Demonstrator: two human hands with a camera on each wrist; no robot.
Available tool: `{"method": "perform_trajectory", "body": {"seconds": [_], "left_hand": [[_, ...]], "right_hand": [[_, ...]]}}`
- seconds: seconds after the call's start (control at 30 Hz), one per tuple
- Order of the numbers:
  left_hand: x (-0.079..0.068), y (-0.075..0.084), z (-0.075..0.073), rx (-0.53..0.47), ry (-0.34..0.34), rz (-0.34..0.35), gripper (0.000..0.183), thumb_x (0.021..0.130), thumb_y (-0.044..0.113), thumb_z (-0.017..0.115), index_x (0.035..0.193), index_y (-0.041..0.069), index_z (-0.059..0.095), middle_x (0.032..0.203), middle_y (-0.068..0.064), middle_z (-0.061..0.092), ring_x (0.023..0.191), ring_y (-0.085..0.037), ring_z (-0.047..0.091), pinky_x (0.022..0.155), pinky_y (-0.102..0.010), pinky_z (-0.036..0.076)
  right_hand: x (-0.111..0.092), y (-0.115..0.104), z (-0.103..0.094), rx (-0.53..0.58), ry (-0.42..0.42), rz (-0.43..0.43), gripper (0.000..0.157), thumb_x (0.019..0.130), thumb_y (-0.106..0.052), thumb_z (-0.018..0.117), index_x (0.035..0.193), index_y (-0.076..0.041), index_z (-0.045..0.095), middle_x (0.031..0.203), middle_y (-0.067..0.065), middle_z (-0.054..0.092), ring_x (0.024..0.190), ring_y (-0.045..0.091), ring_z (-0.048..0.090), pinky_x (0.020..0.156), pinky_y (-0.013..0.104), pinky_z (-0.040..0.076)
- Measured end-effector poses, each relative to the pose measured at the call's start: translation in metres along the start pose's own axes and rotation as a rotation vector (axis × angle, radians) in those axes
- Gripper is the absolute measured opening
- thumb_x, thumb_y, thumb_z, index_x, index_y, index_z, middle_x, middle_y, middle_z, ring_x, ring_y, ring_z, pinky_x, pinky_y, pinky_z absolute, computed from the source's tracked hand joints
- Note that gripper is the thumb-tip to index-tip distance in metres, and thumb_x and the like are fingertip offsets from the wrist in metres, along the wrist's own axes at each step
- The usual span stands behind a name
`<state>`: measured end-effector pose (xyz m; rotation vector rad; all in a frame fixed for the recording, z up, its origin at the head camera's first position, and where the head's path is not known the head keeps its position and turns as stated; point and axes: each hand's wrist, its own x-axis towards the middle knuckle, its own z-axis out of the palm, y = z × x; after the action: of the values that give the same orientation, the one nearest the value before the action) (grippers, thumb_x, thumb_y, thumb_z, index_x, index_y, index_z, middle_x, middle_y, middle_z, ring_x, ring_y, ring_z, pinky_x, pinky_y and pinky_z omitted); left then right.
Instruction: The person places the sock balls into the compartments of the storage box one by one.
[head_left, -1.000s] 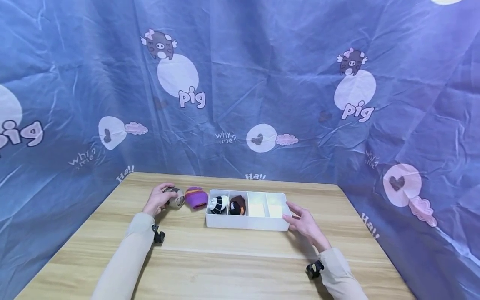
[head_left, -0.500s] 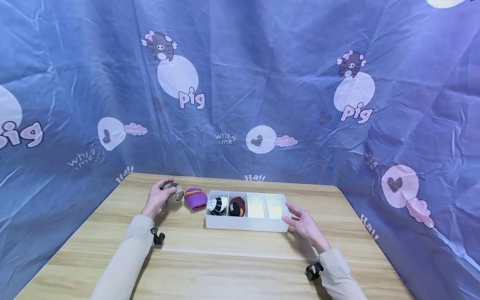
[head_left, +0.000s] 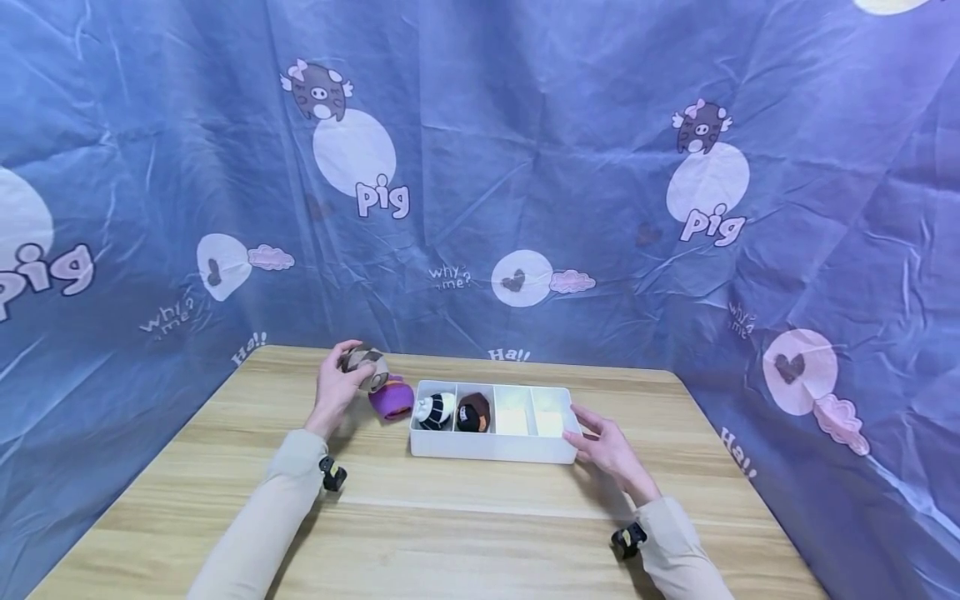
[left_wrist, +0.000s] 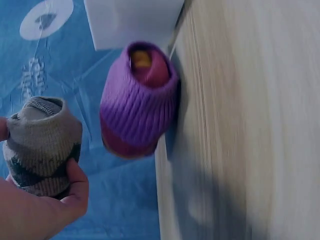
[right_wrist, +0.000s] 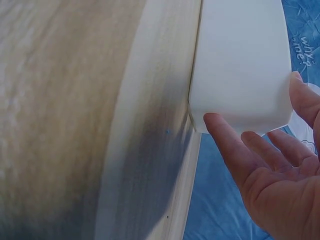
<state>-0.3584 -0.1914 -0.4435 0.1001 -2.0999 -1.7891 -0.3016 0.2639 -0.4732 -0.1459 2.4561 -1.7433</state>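
Your left hand (head_left: pixel 333 387) is clamped on a rounded, rolled-up bundle of grey-beige knit fabric, probably a sock (left_wrist: pixel 42 145), with thumb and fingers pressing opposite sides. The sock appears to be held up off the table. That side pinch seems chosen to keep the roll together and leave its folded mouth uncovered. The sock is ribbed, banded with a dark, jagged pattern, with a grey fold tucked inside.

Just right of your left hand, and apart from the held sock in the wrist view, sits a purple ribbed knit bundle (left_wrist: pixel 140 100) with reddish and orange fabric in its mouth.

Farther right, between your two hands, is a long white box (head_left: pixel 495 447) with four compartments in a row. The two nearest your left hand hold a black-and-white bundle (head_left: pixel 435 411) and a dark brown-and-black bundle (head_left: pixel 473 412) with an orange patch. At the box's far end, your right hand (head_left: pixel 609 448) has its fingers spread, tips touching the end, likely to steady it.

Beneath everything is a pale wood-grain table (head_left: pixel 450 533).
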Motion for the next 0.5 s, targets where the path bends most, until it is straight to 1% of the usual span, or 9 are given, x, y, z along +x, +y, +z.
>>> {"method": "perform_trajectory", "body": {"seconds": [0.1,0.2,0.3,0.37,0.4,0.5], "left_hand": [[-0.003,0.004,0.009,-0.003,-0.014,0.015,0.058,0.080,0.006,0.073,0.135,0.012,0.055,0.133,-0.020,0.054,0.119,-0.030,0.052,0.101,-0.036,0.043],[-0.006,0.007,0.018,-0.027,-0.041,0.022,0.058,0.080,0.006,0.073,0.135,0.013,0.056,0.135,-0.019,0.054,0.122,-0.032,0.051,0.105,-0.043,0.042],[-0.010,0.010,0.027,-0.041,-0.074,0.027,0.058,0.081,0.007,0.074,0.136,0.013,0.056,0.137,-0.017,0.053,0.123,-0.032,0.050,0.106,-0.044,0.041],[-0.013,0.012,0.032,-0.045,-0.089,0.035,0.058,0.080,0.008,0.076,0.135,0.013,0.057,0.135,-0.017,0.055,0.122,-0.031,0.051,0.104,-0.043,0.042],[-0.016,0.018,0.034,-0.046,-0.100,0.034,0.058,0.081,0.007,0.076,0.136,0.011,0.056,0.135,-0.018,0.054,0.121,-0.031,0.051,0.103,-0.042,0.042],[-0.019,0.020,0.042,-0.055,-0.106,0.044,0.057,0.081,0.010,0.077,0.134,0.013,0.057,0.132,-0.017,0.056,0.118,-0.030,0.053,0.100,-0.041,0.043]], "right_hand": [[-0.001,-0.001,0.000,-0.009,-0.004,0.000,0.072,0.094,-0.020,0.066,0.152,-0.002,0.028,0.157,0.026,0.024,0.134,0.048,0.040,0.096,0.042,0.053],[-0.001,-0.001,0.001,-0.008,0.000,0.007,0.072,0.093,-0.021,0.067,0.152,-0.002,0.029,0.157,0.026,0.025,0.135,0.048,0.040,0.096,0.043,0.052],[-0.001,-0.001,0.001,-0.007,0.000,0.008,0.072,0.094,-0.020,0.066,0.152,-0.003,0.029,0.157,0.025,0.025,0.135,0.047,0.040,0.097,0.044,0.052],[-0.002,-0.002,0.001,0.001,-0.002,0.009,0.071,0.094,-0.019,0.066,0.152,-0.003,0.029,0.158,0.025,0.024,0.135,0.047,0.039,0.098,0.045,0.051],[-0.002,-0.002,0.001,0.004,-0.001,0.010,0.071,0.094,-0.019,0.066,0.152,-0.003,0.029,0.158,0.025,0.023,0.135,0.047,0.039,0.098,0.045,0.051],[-0.003,-0.001,0.001,0.012,-0.006,0.010,0.070,0.095,-0.017,0.064,0.153,-0.002,0.028,0.158,0.026,0.022,0.135,0.048,0.039,0.098,0.047,0.050]]}}
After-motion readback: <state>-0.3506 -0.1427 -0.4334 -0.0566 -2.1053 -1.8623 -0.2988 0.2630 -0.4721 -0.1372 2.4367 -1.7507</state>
